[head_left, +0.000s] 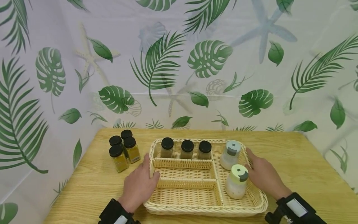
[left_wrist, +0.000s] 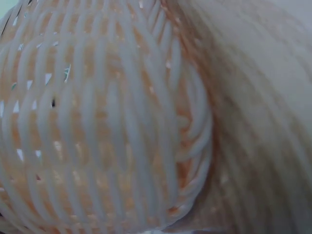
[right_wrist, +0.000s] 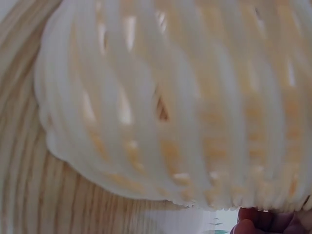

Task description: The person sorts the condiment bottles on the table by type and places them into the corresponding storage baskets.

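Observation:
A cream woven basket (head_left: pixel 184 179) with divided compartments sits between both hands at the front of the table. My left hand (head_left: pixel 139 183) grips its left side, thumb over the rim. My right hand (head_left: pixel 264 174) holds the right side, fingers at the rim beside the lidded jars. Three small black-lidded jars (head_left: pixel 187 149) stand in the back left compartment. In the long right compartment are a jar with a grey lid (head_left: pixel 230 155) and a jar with a pale yellow lid (head_left: pixel 236 182). Both wrist views show the basket's woven wall (left_wrist: pixel 97 122) up close; fingertips (right_wrist: pixel 246 226) appear below it in the right one.
Several black-lidded jars with yellow contents (head_left: pixel 120 163) stand grouped on the wooden table (head_left: pixel 84 189), left of the basket and near my left hand. A leaf-patterned cloth (head_left: pixel 173 62) hangs behind the table and along its left side.

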A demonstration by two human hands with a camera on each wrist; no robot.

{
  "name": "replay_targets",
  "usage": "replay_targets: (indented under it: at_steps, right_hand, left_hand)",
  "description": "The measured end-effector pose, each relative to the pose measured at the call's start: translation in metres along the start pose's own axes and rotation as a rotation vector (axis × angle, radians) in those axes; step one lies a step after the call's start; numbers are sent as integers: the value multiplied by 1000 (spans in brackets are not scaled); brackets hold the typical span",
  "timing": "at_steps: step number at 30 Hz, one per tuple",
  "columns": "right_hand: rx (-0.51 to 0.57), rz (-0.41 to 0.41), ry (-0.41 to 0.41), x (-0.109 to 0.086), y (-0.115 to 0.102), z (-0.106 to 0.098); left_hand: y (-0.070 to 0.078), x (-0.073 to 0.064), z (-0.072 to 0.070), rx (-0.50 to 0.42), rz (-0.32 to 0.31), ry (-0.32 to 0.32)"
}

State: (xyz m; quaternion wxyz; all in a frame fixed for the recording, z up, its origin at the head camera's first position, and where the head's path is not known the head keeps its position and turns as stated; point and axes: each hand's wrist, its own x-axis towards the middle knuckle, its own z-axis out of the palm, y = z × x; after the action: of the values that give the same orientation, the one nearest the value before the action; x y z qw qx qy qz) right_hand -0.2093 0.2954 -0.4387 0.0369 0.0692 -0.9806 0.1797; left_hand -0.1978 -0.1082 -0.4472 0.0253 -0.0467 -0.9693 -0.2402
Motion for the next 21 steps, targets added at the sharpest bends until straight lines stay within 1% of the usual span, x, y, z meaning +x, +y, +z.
replay_targets:
  at_steps: [3,7,9,11,13,15,18,21]
  right_hand:
    - [3,5,7,1,-2,2]
    - [-1,16,14,2,-2,2]
    - [-1,14,17,2,-3,1]
    - [-1,11,17,2,-3,1]
    - [-4,10,18,2,-4,1]
    - [-9,11,18,2,-4,0]
    - [-13,19,13,1,-5,-1]
    - [-11,21,8,1,-6,0]
  left_hand:
    - [-1,1,-3,27,-3,3]
    - [0,1,-4,33,-6,9]
    - [0,1,-5,29,5,18]
    - [1,1,-7,31,31,43]
    - [2,2,-11,39,66,83]
    - [2,4,-17,56,107,141]
    - [2,8,-26,97,160,250]
    - [-4,15,-36,162,193,361]
